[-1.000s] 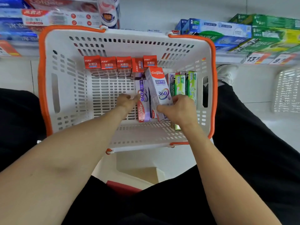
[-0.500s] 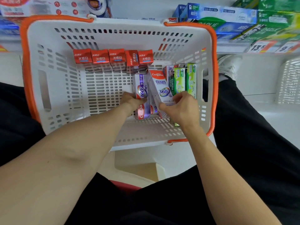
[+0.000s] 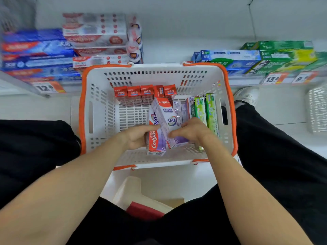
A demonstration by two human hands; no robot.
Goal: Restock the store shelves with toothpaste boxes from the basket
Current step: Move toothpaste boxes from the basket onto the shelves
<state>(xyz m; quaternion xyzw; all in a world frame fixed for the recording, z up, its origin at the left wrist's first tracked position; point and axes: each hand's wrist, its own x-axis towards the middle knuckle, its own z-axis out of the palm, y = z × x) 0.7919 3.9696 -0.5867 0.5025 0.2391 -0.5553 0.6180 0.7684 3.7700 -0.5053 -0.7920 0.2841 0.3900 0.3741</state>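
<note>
Inside the white basket (image 3: 99,121), the left hand (image 3: 137,138) grasps one purple Colgate box (image 3: 155,140) while the right hand (image 3: 190,132) grasps a second Colgate box (image 3: 167,119) tilted beside it. Red boxes (image 3: 145,92) line the far wall; green boxes (image 3: 206,108) stand right.

Just one camera here, strapped on the person's head, so there's no second view to overlap with. It looks forward and steeply down, almost straight over the white basket (image 3: 228,110), which sits close below and fills the middle of the shot. Both forearms come in from the bottom corners, and the left hand (image 3: 136,137) and right hand (image 3: 191,131) meet near the center. Wide-angle lens for sure: the shelf (image 3: 244,82) edge along the top bows, and the boxes on it are blurred. The person's dark trouser legs run down both sides of the frame.
</note>
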